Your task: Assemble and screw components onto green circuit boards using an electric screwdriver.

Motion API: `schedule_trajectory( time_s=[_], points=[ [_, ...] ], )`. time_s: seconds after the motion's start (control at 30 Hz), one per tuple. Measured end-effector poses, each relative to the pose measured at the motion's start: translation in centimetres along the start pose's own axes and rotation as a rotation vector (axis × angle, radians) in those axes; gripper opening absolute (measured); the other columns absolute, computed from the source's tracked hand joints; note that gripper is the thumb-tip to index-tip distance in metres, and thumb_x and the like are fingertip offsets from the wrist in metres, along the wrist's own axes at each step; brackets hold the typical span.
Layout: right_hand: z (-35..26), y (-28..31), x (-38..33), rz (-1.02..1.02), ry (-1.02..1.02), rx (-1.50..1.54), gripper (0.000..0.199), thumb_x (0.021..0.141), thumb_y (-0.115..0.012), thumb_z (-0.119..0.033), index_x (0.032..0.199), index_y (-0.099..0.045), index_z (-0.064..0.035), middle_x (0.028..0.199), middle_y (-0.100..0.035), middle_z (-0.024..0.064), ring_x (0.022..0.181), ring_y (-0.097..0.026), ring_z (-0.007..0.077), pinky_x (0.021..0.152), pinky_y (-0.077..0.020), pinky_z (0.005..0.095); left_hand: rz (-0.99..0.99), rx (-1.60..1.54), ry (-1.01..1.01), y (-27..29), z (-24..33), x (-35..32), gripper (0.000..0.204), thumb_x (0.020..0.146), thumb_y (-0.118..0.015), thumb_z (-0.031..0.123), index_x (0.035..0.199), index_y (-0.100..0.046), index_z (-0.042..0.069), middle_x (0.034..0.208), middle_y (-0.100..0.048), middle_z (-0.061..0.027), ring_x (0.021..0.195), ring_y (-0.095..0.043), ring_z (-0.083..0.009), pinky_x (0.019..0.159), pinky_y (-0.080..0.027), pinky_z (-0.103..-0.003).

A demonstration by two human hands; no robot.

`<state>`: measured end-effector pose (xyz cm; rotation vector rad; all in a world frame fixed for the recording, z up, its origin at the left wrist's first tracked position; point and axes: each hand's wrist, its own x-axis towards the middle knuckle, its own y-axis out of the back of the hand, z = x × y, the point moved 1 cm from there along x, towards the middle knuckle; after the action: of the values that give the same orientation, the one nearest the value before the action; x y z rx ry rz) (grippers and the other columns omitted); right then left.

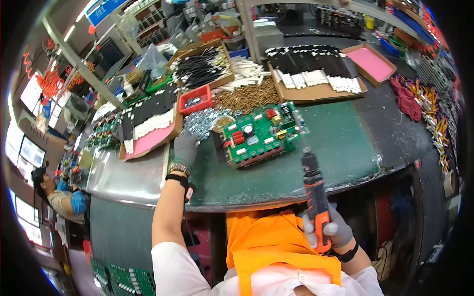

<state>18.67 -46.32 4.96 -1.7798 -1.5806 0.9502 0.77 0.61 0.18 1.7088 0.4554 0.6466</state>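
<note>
The right hand is wrapped around one power screwdriver. The left hand, finger pose unclear, meets one silver hardware pile; one green circuit board lies to its right.

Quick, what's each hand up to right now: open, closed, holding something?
Left hand: at the pile of small silver metal parts; whether it grips any cannot be told.
Right hand: closed around a black-and-orange power screwdriver.

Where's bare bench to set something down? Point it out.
Green mat right of the circuit board, below the large cardboard tray; metal sheet below the left pink-lined tray. Crowded: behind the board, with brass pieces, silver hardware and a red bin.
</note>
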Motion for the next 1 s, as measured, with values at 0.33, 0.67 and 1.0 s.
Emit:
schedule_trajectory(
  time_s=[0.33,0.67,1.0],
  points=[
    [-0.5,-3.3,2.5,0.056,-0.212,-0.537,0.104,0.073,-0.082,-0.015,0.151,-0.013,-0.0060,0.099,-0.055,0.0059,0.082,-0.058,0.0114,0.067,-0.0521,0.0282,0.037,-1.553,0.278,11.4,7.7,-3.0,0.020,0.092,-0.055,0.004,0.112,-0.054,-0.001,0.093,-0.066,-0.0134,0.079,-0.066,-0.0189,0.072,-0.054,-0.027],
    [0.2,-4.3,3.2,0.065,-0.215,-0.768,0.104,0.073,-0.084,-0.023,0.150,-0.017,-0.0030,0.121,-0.049,0.0099,0.104,-0.051,0.0151,0.090,-0.0450,0.0275,-0.201,-1.683,0.099,15.2,10.9,-6.0,0.027,0.094,-0.054,0.002,0.118,-0.059,-0.008,0.102,-0.067,-0.0127,0.087,-0.069,-0.0167,0.076,-0.056,-0.025],
    [0.9,-4.2,2.8,0.082,-0.222,-0.822,0.104,0.072,-0.085,-0.025,0.150,-0.018,-0.0032,0.123,-0.049,0.0111,0.106,-0.052,0.0163,0.093,-0.0444,0.0283,-0.198,-1.685,0.084,14.9,11.4,-6.4,0.026,0.092,-0.056,0.000,0.116,-0.059,-0.008,0.102,-0.067,-0.0135,0.087,-0.068,-0.0172,0.077,-0.056,-0.027]
  ],
)
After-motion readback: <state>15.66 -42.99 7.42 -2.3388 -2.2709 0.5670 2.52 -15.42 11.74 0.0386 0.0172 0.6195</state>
